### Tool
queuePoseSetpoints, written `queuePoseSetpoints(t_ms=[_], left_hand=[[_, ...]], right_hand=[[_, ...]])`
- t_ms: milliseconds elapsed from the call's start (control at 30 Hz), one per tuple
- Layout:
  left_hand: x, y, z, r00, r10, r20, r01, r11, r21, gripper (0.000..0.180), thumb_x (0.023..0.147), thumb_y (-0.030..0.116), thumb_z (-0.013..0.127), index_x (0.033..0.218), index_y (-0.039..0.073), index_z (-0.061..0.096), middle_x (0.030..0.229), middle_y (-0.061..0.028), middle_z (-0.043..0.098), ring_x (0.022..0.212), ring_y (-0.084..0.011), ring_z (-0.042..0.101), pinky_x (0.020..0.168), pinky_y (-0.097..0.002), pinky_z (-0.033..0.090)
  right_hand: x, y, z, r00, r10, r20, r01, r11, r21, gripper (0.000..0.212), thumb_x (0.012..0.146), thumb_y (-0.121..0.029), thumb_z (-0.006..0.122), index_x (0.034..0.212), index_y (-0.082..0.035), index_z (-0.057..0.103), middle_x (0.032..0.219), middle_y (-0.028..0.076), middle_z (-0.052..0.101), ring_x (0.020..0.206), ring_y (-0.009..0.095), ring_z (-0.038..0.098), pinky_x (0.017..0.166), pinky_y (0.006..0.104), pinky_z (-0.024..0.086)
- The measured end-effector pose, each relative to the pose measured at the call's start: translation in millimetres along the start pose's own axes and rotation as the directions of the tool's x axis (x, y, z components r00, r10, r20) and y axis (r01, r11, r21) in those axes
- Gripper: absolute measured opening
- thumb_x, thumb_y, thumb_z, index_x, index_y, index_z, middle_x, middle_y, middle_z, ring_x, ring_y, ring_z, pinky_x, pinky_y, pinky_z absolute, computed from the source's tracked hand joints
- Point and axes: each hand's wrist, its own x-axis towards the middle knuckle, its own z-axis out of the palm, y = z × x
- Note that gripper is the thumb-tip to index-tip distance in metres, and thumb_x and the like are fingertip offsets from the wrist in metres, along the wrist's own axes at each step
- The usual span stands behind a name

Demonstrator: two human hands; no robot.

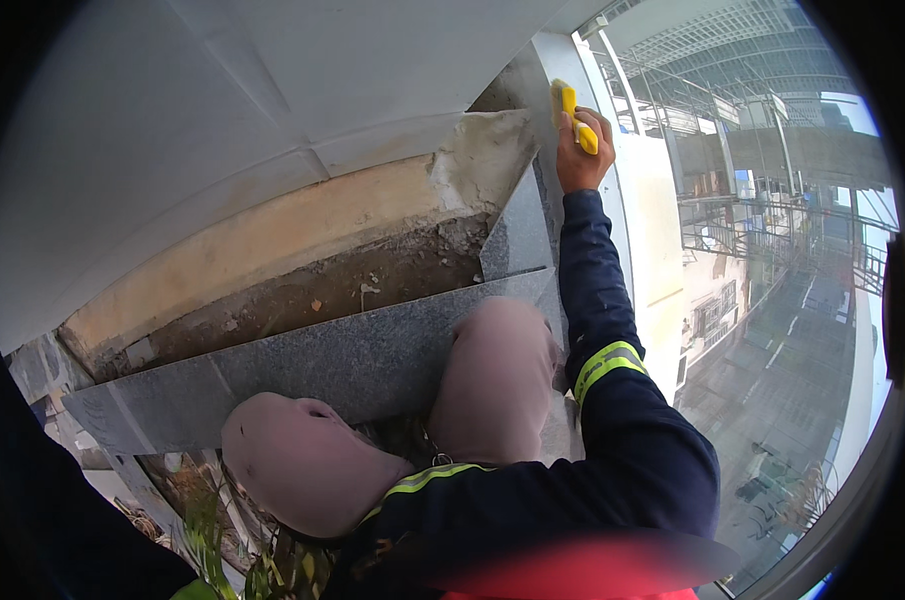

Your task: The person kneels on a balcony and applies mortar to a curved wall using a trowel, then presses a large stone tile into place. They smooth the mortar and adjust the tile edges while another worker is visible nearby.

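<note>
My right hand (pixel 584 160) is stretched far ahead, its fingers wrapped round the yellow handle of a brush (pixel 570 100). The brush's pale bristles face left, at the light grey upright strip (pixel 545 60) beside the window; whether they touch it I cannot tell. Along that strip runs my right sleeve (pixel 595 290), dark blue with a reflective band. At the lower left a dark sleeve (pixel 83 500) ends in a green edge, and my left hand is out of view.
My bent knees (pixel 498 350) rest by a grey stone slab (pixel 303 355). Behind it lies a trough of rough mortar (pixel 373 270) under a beige ledge (pixel 273 220). A white panel (pixel 173 130) rises at the left. Glass (pixel 773 330) on the right shows scaffolding and a street. Leaves (pixel 208 550) stand below.
</note>
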Motion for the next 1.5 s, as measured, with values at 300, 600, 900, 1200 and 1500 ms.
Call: queuePoseSetpoints(t_ms=[300,600,900,1200,1500], left_hand=[[-8.1,4.4,7.8,1.0,-0.024,-0.02,0.023,0.998,-0.064,0.032,0.088,0.019,0.079,0.118,0.009,0.072,0.127,-0.0127,0.067,0.115,-0.0309,0.064,0.097,-0.0441,0.051],[-23.8,4.6,5.2,0.997,-0.072,0.007,0.073,0.994,-0.08,0.033,0.089,0.019,0.079,0.119,0.009,0.071,0.129,-0.0133,0.066,0.117,-0.0312,0.064,0.098,-0.0445,0.051],[-31.4,7.1,7.3,0.994,-0.108,0.002,0.108,0.99,-0.088,0.033,0.089,0.019,0.078,0.12,0.009,0.071,0.13,-0.0139,0.065,0.119,-0.0314,0.063,0.099,-0.045,0.05],[-37.5,10.9,11.3,0.992,-0.122,-0.009,0.121,0.986,-0.111,0.034,0.09,0.019,0.077,0.122,0.01,0.071,0.132,-0.0145,0.064,0.121,-0.0316,0.062,0.1,-0.0454,0.05],[-55.2,18.4,15.0,0.99,-0.14,0.018,0.142,0.983,-0.114,0.035,0.09,0.018,0.076,0.123,0.01,0.07,0.134,-0.0151,0.064,0.123,-0.0319,0.062,0.102,-0.0458,0.05]], right_hand=[[-23.0,52.0,16.5,0.991,0.0,0.135,0.007,0.999,-0.049,0.015,0.091,-0.012,0.077,0.097,-0.001,0.07,0.108,0.017,0.073,0.098,0.036,0.072,0.086,0.0413,0.058],[-94.7,20.4,-36.6,0.925,0.136,0.353,-0.058,0.973,-0.224,0.018,0.086,-0.01,0.08,0.101,-0.008,0.07,0.108,0.011,0.074,0.102,0.032,0.074,0.087,0.0417,0.059],[-48.3,2.5,-25.3,0.98,0.047,0.195,-0.028,0.995,-0.095,0.011,0.092,-0.005,0.076,0.098,0.002,0.07,0.107,0.015,0.073,0.094,0.026,0.073,0.089,0.0366,0.056],[-82.9,12.4,-58.9,0.949,0.164,0.268,-0.165,0.986,-0.018,0.008,0.091,-0.006,0.076,0.097,-0.001,0.072,0.111,0.015,0.07,0.105,0.028,0.067,0.095,0.0386,0.053],[-107.6,0.4,-80.8,0.585,0.117,0.803,-0.225,0.974,0.022,0.017,0.086,-0.01,0.078,0.099,-0.001,0.071,0.114,0.016,0.073,0.104,0.031,0.071,0.095,0.0388,0.055]])
